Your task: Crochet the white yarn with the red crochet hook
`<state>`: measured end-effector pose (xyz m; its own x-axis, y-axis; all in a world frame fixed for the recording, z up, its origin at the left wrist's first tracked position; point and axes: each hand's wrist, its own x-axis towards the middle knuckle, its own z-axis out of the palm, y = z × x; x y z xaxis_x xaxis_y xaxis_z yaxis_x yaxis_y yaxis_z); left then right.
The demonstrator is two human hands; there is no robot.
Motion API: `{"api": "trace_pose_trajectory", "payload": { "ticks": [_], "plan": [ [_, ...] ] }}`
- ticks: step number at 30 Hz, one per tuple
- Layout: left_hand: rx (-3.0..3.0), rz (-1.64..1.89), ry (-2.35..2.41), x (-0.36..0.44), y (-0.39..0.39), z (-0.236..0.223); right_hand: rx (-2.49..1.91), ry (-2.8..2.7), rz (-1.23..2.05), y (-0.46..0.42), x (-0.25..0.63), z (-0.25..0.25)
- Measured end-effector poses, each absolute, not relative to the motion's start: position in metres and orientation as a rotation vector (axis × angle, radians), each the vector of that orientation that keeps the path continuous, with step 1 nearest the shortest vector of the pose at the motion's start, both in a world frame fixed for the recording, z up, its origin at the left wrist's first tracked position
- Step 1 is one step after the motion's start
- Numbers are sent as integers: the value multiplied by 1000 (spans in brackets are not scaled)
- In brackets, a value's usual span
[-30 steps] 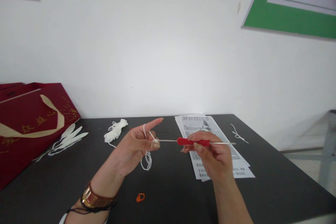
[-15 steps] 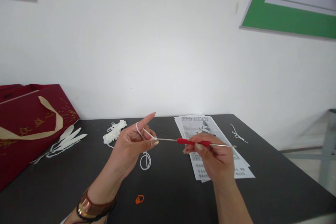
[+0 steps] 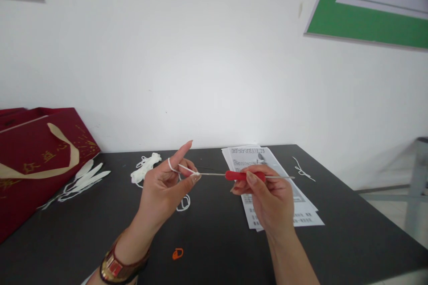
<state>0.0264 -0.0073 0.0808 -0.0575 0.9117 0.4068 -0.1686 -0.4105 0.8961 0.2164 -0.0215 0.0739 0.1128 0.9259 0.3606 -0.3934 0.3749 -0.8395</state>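
My left hand (image 3: pixel 167 187) pinches white yarn (image 3: pixel 187 168) between thumb and fingers. A strand of it wraps around the raised index finger. Closed around the red grip of a crochet hook (image 3: pixel 230 175) is my right hand (image 3: pixel 272 193). The hook's thin metal shaft reaches left to the yarn at my left fingertips, and its other metal end sticks out to the right. Whatever stitches sit between the left thumb and fingers are too small to make out. A loose loop of yarn hangs below the left hand.
Behind the left hand lies a white yarn bundle (image 3: pixel 145 167). White petal-like pieces (image 3: pixel 88 178) rest by a dark red bag (image 3: pixel 36 151). Printed sheets (image 3: pixel 254 213) lie under the right hand. An orange stitch marker (image 3: pixel 178 254) is nearer me; a white string (image 3: pixel 301 170) lies right.
My right hand has shifted slightly left and up with the crochet hook. My left hand has tilted a little, its index finger more upright and further left, the yarn still around it.
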Motion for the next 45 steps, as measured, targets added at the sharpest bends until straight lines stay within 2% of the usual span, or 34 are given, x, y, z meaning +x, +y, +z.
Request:
{"api": "trace_pose_trajectory", "payload": {
  "ticks": [15,25,45],
  "plan": [
    [1637,1452,1000,19,-8,83,-643,-1055,1009,-15,217,69],
    [1133,1053,740,17,1,80,-551,-1145,1008,-15,224,68],
    [734,822,478,13,9,72,-549,-1214,949,-21,223,71]
  ]
}}
